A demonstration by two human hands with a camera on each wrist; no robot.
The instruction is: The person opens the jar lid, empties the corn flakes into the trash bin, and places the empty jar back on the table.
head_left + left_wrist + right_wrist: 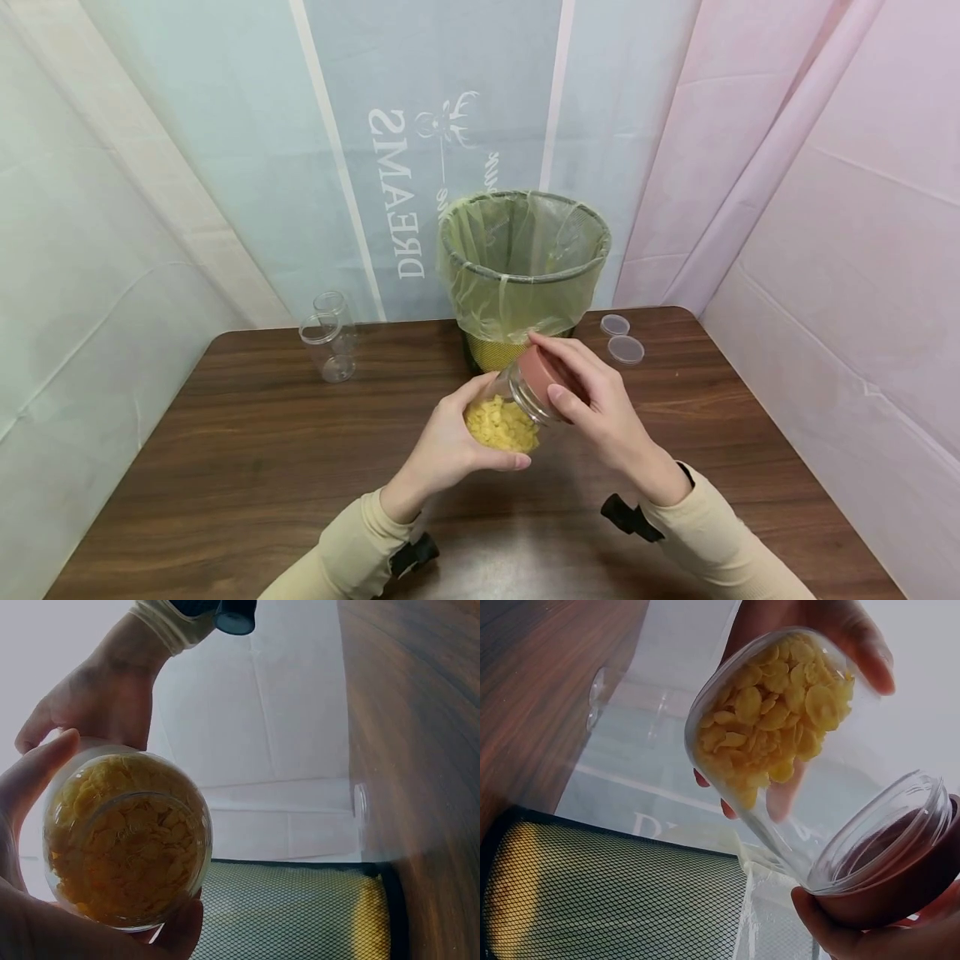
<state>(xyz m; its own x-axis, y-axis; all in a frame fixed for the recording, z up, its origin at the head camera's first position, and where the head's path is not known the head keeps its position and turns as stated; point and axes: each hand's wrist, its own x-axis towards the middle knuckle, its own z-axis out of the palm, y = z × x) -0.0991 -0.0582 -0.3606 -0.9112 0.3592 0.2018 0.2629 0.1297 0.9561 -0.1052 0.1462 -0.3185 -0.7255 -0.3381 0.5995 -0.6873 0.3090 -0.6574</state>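
A clear jar partly filled with yellow flakes, which look like cornflakes, is held tilted above the table, its mouth toward the upper right in the head view. My left hand grips the jar's body, with thumb and fingers on opposite sides. At the mouth, my right hand holds the reddish-brown lid by its edge. The lid covers the mouth; whether it is screwed tight I cannot tell. Through the base, the left wrist view shows flakes pressed against the glass.
Behind the hands stands a mesh waste bin with a pale yellow bag over its rim. Two clear containers stand at the back left of the wooden table. Two clear round lids lie right of the bin. Fabric walls surround the table.
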